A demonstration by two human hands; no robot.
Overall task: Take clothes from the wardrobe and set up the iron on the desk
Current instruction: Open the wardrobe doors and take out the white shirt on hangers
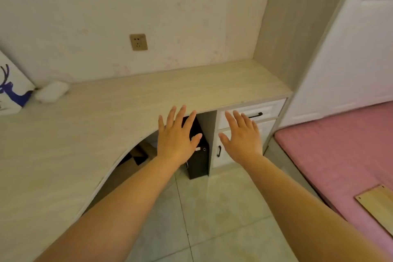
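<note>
A pale wood desk (127, 100) runs along the wall and curves toward me on the left. The white wardrobe door (348, 49) stands shut at the right, beside a tall wood side panel. My left hand (177, 136) and my right hand (242, 136) are stretched out side by side, fingers straight and spread, palms down, in front of the desk's front edge. Neither hand holds anything. No iron and no clothes are in view.
A wall socket (138, 42) sits above the desk. A white bag with a blue deer (11, 89) and a white bundle (52, 92) lie at the desk's left. White drawers with black handles (255, 115), a black box (197, 151) under the desk, a pink mattress (340, 155) with a wood board (376, 204).
</note>
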